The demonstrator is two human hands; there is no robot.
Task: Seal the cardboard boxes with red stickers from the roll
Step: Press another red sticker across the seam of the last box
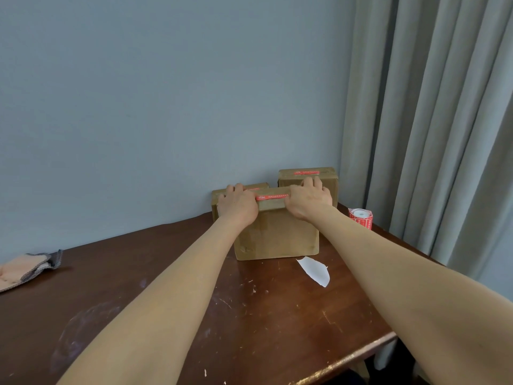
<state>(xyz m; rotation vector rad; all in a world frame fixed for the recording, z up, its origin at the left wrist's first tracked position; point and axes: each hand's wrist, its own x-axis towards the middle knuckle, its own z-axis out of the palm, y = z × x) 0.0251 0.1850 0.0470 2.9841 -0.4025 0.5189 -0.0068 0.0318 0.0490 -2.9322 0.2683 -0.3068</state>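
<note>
Both arms reach forward. Left hand [237,204] and right hand [309,200] curl fingers over the top of the closed front box [277,234], gripping it, with the red sticker [272,197] between them. Stickered rear boxes stand at 11 [214,207] and 1 o'clock [329,182]. Sticker roll [361,218] at 3, paper scrap [315,270] at 5, cloth [27,269] at 9 on the table [277,315].

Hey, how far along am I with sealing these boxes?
Done: the back right box and back left box are each stickered in red on top. In hand: the left hand and right hand grip the top of the front box, with a sticker lying across it between them. Left: no unstickered box shows, so perhaps only pressing this one down. The roll stands at the right.
</note>
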